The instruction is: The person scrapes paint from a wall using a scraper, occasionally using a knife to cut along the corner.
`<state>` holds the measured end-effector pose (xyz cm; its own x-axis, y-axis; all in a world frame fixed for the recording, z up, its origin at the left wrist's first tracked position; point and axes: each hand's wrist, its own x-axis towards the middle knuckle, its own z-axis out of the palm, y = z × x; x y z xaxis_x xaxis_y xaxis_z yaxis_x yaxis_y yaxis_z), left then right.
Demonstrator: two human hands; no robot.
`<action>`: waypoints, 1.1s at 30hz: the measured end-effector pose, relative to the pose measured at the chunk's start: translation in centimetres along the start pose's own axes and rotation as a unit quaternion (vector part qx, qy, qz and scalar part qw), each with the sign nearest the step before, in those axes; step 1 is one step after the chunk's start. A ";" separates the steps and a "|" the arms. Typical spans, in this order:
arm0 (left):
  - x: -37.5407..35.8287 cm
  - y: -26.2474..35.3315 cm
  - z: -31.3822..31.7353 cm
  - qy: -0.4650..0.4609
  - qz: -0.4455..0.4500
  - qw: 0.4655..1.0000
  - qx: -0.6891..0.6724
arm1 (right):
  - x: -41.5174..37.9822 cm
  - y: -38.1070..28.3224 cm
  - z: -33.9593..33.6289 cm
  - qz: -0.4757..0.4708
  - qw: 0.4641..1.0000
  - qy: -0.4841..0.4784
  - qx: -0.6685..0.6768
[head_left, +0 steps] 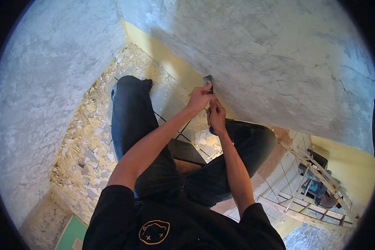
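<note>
A scraper with a flat metal blade meets the wall at the lower edge of the bare grey plaster, beside a strip of yellow paint. My left hand is closed near the blade, its thumb pressed along the tool. Just below it, my right hand wraps round the scraper's handle, which is mostly hidden by the fingers. Both hands are between my bent knees, close to the wall.
Paint flakes cover the floor along the left wall. A dark flat-topped object lies between my legs. At the right, a wooden ladder stands near dark items. A green panel is at the lower left.
</note>
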<state>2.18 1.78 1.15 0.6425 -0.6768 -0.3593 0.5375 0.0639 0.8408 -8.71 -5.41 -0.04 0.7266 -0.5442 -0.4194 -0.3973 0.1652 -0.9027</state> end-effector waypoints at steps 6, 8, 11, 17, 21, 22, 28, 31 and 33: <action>-0.2 -2.6 0.5 0.013 0.030 0.999 0.002 | -0.9 0.4 -2.0 0.002 1.000 -0.031 0.006; -1.0 -2.7 1.7 -0.044 0.002 0.998 -0.050 | -1.7 1.8 -2.9 -0.038 0.999 0.002 0.012; -0.7 -3.2 1.9 -0.045 0.059 0.997 -0.017 | -1.8 1.7 -3.1 -0.034 0.999 -0.006 0.006; 0.5 0.9 -0.8 0.053 0.020 0.998 -0.037 | 2.6 -0.6 1.1 0.006 0.999 -0.022 -0.034; 0.4 0.9 -1.2 0.069 0.021 0.997 -0.023 | 1.7 -2.0 2.0 0.030 0.999 -0.031 -0.031; 0.3 1.1 -1.4 0.046 0.018 0.998 -0.029 | 1.6 -1.8 1.8 0.028 0.999 -0.030 -0.030; -0.5 -1.9 0.6 -0.014 0.036 0.998 -0.050 | -0.4 0.5 -1.3 -0.015 0.999 -0.027 -0.010; 0.2 -2.4 0.1 -0.002 0.056 0.997 -0.061 | -0.5 0.0 -0.8 -0.006 1.000 -0.022 0.013; 0.6 -1.8 -0.2 -0.010 0.036 0.997 -0.066 | 0.2 -0.7 0.1 0.002 0.999 0.010 -0.041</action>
<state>1.72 1.47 -0.64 0.6722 -0.6810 -0.2905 0.5584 0.2086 0.8029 -8.26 -5.59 0.47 0.7143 -0.5601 -0.4197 -0.4449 0.0995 -0.8900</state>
